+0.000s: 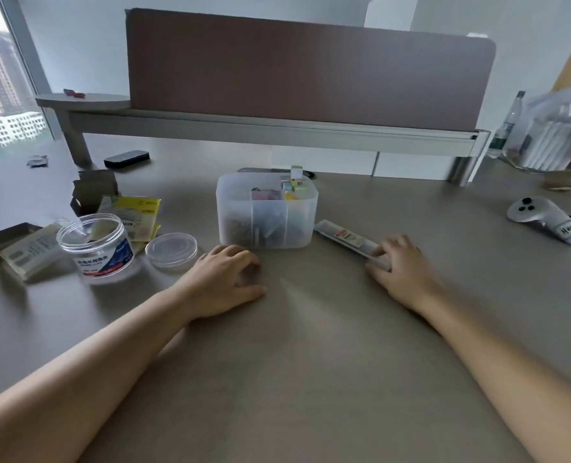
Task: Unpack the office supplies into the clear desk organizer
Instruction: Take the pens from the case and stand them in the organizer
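Head view, right hand (401,265) grips packet (351,240) (pens, perhaps) — organizer (267,212) nearby

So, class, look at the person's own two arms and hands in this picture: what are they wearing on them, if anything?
Nothing shows on them. Both forearms are bare as far up as the picture reaches, with no sleeves in view. The left hand and the right hand have no gloves, and no watch, bracelet or ring can be seen on the wrists or fingers. No markings show either.
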`<action>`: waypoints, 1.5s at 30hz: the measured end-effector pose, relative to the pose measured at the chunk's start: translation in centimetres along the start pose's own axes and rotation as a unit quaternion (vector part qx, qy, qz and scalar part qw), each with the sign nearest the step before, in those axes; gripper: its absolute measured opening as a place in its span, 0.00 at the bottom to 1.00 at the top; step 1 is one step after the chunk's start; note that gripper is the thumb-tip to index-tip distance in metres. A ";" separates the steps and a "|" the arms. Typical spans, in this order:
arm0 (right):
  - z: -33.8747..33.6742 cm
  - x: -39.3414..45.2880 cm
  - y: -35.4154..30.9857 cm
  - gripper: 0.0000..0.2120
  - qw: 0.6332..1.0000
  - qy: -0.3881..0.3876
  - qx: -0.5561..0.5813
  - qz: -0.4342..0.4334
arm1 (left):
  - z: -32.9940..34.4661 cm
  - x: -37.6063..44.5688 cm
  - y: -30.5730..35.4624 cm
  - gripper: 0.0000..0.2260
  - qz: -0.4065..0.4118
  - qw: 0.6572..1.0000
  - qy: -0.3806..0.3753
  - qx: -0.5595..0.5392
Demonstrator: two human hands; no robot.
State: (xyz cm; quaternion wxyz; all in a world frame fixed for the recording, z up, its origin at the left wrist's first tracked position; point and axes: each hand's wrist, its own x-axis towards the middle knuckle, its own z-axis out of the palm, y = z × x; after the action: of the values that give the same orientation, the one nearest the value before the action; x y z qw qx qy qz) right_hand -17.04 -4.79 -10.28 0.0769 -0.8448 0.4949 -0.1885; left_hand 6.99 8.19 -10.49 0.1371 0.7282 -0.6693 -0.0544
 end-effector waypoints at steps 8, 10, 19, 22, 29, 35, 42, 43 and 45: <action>-0.2 -1.6 -1.4 0.21 0.998 -0.009 0.054 -0.006 | 0.6 0.5 2.5 0.26 -0.020 0.998 0.025 -0.048; -0.2 -1.8 -1.7 0.19 0.996 -0.022 0.079 -0.024 | 0.5 0.4 2.6 0.28 -0.028 0.996 0.034 -0.083; -1.2 -3.2 -5.0 0.19 0.955 -0.079 0.263 -0.114 | -0.4 0.2 3.0 0.18 -0.050 0.914 0.043 -0.401; -0.5 -2.7 -5.1 0.20 0.966 -0.079 0.219 -0.115 | -0.5 0.5 2.5 0.04 -0.076 0.876 0.061 -0.473; 1.7 -1.5 -5.7 0.22 0.968 0.049 0.235 0.069 | -0.5 0.9 2.9 0.03 -0.191 0.781 0.093 -0.587; 1.3 -0.7 -7.8 0.12 0.790 -0.089 0.563 0.227 | 0.4 0.5 4.4 0.16 -0.118 0.849 0.036 -0.515; 1.3 -0.9 -8.3 0.13 0.693 -0.110 0.678 0.221 | -0.2 -0.2 4.0 0.18 -0.028 0.872 -0.050 -0.486; 1.2 -0.9 -8.1 0.14 0.696 -0.109 0.676 0.215 | -0.3 -0.2 3.8 0.16 -0.029 0.874 -0.053 -0.482; 0.8 -1.0 -7.6 0.14 0.712 -0.111 0.663 0.202 | -0.6 -0.2 3.3 0.15 -0.042 0.883 -0.021 -0.467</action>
State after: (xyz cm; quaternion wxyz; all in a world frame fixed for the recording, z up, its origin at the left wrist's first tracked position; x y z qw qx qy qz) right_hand -11.06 -0.22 -8.85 0.7082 -0.4713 0.3895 -0.3529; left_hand 3.94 8.22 -9.03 0.4444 0.6063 -0.5378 -0.3818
